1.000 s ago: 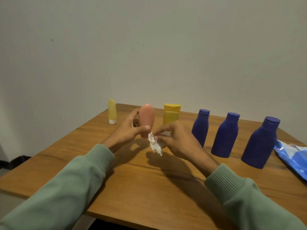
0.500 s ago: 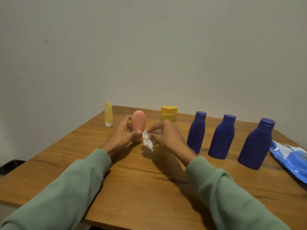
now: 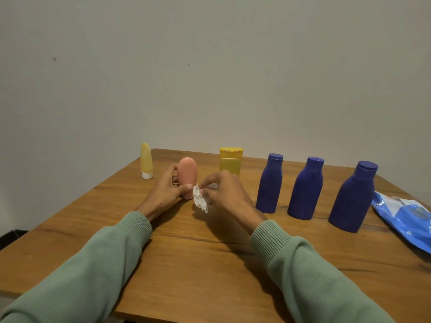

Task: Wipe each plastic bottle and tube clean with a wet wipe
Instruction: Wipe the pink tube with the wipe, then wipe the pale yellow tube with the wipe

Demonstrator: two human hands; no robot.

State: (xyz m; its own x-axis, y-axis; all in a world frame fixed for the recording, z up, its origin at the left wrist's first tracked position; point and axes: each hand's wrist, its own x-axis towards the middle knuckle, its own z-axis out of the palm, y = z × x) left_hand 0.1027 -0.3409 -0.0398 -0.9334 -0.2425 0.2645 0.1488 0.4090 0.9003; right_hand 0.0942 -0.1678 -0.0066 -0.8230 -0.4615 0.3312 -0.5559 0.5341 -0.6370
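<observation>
Step in hand: wiping the pink bottle (image 3: 187, 174), as I judged it. Your left hand (image 3: 166, 194) gripped it low, thumb in front and fingers curled behind, and it stood upright on the worktop (image 3: 210, 264) towards the far edge, left of middle. Your right hand (image 3: 224, 192) pinched a crumpled wet wipe (image 3: 200, 200) against the bottle's lower right side.

Next move, by my reading: carry the wipe up and round the body while the left hand steadies or turns it. The base looked narrow, so it could tip.

Containers:
- A yellow tube (image 3: 146, 160) stood cap down near the far left corner.
- A yellow bottle (image 3: 230, 162) stood just behind your right hand.
- Three blue bottles (image 3: 305, 188) stood in a row towards the right edge, caps on.
- All were opaque, so I could not tell their contents.
- The wipes pack (image 3: 405, 220) lay at the right edge, and I could not tell what it held.
</observation>
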